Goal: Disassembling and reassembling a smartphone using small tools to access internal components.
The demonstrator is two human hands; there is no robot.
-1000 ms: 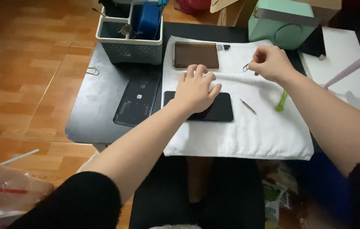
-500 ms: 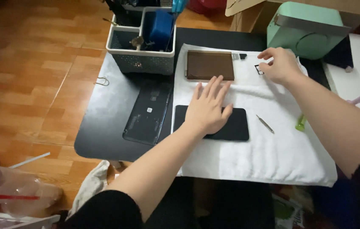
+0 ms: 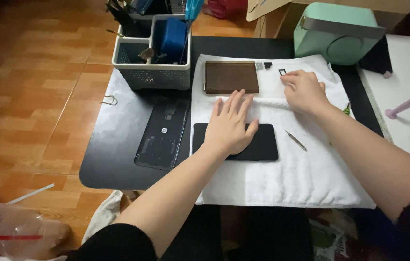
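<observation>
My left hand (image 3: 231, 124) lies flat, fingers spread, on a black phone (image 3: 263, 142) that rests on a white towel (image 3: 282, 174). My right hand (image 3: 304, 91) is farther back on the towel with its fingers curled down, next to a tiny black tray-like part (image 3: 282, 72). Whether it pinches anything is hidden. A thin metal pin tool (image 3: 295, 140) lies on the towel to the right of the phone. A brown rectangular pad (image 3: 231, 77) sits at the towel's far edge, with small dark parts (image 3: 264, 65) beside it.
A black phone back cover (image 3: 162, 134) lies on the dark table (image 3: 113, 159) to the left of the towel. A grey organiser basket (image 3: 151, 58) with tools stands at the back left, a mint-green device (image 3: 335, 34) at the back right. A wooden floor lies to the left.
The view has shifted, so everything sits lower and nearer. My right hand has come down from a raised pinch to the towel near the small black part. My left hand stays on the phone.
</observation>
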